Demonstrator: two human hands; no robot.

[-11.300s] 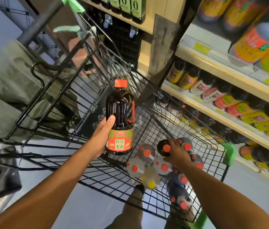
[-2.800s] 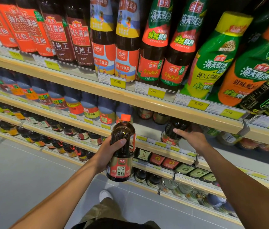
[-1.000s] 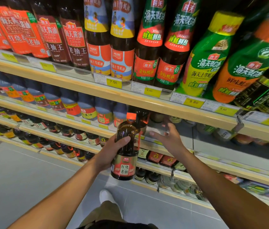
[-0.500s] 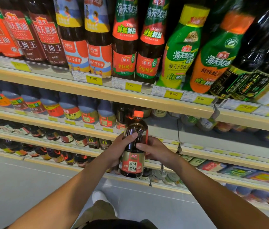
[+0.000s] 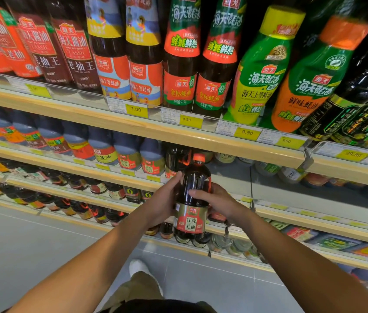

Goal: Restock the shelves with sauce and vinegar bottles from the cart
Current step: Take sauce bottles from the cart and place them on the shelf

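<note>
both hands wrap one dark soy sauce bottle [image 5: 191,199]: glossy plastic, rounded shoulders, orange cap, red-and-gold label. left hand [image 5: 164,202] curls round its left side, right hand [image 5: 218,203] grips its right, upright before the wooden-edged shelf [image 5: 228,143].

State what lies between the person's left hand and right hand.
In the head view, an orange-capped dark sauce bottle lies between the left hand and the right hand; both hands grip its body.
</note>
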